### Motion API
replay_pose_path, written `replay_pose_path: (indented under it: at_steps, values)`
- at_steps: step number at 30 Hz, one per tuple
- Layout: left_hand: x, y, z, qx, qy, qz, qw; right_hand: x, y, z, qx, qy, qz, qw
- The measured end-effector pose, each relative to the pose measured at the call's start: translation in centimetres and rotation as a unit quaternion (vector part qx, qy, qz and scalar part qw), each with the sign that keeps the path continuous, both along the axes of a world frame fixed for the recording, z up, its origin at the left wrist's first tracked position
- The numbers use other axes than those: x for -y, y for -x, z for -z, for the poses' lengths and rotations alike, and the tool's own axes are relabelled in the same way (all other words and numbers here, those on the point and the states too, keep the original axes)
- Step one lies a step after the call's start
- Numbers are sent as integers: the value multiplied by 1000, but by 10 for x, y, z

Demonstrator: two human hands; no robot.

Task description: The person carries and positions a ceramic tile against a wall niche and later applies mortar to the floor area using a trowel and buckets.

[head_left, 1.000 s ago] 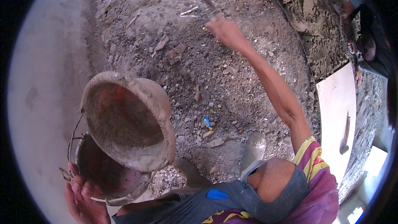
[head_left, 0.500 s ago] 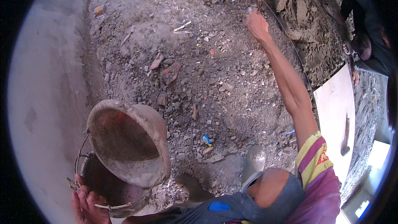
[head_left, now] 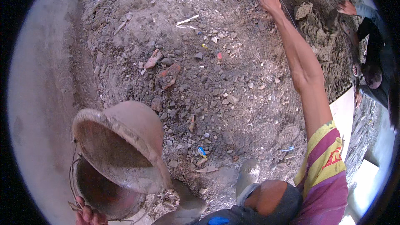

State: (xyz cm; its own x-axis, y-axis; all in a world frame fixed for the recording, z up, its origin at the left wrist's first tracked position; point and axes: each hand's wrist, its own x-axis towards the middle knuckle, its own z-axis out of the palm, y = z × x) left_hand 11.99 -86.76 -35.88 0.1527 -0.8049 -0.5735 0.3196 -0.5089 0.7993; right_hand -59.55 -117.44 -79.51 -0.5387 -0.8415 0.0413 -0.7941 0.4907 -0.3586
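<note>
My left hand (head_left: 89, 216) is at the lower left, its fingers curled round the handle at the rim of a mud-caked bucket (head_left: 139, 202). A second caked bucket (head_left: 141, 123) leans tilted over the first, its mouth facing down and left. My right arm reaches far out to the upper right. There my right hand (head_left: 271, 2) is closed beside a taut string (head_left: 287, 12). A small grey tip shows at its fingers, but what it grips cannot be made out. Wet mortar or mud (head_left: 333, 62) lies heaped right of the string.
Gravelly ground with broken brick pieces (head_left: 170, 76) and litter spreads ahead. A smooth grey wall (head_left: 41, 100) runs along the left. At the far right another person (head_left: 373, 58) crouches by the heap, near a pale board (head_left: 343, 112). My knee (head_left: 271, 196) shows below.
The view has shifted a little. My right hand has moved slightly up and right, closer to the string. The buckets sit slightly further left, with my left hand still at the handle.
</note>
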Motion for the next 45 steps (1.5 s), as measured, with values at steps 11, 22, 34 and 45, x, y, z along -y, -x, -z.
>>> replay_pose_path:
  at_steps: [11,22,34,45]
  values:
    - [-10,10,4,58,-63,-36,996,18,6,6,-74,38,-14,996]
    - [-9,3,15,13,-24,38,999,-117,-59,-5,-26,84,-72,994]
    - [-3,16,2,-44,4,109,993,-227,-113,-54,70,52,108,990]
    - [-32,-12,-20,-91,55,115,988,-327,-207,-37,97,88,72,989]
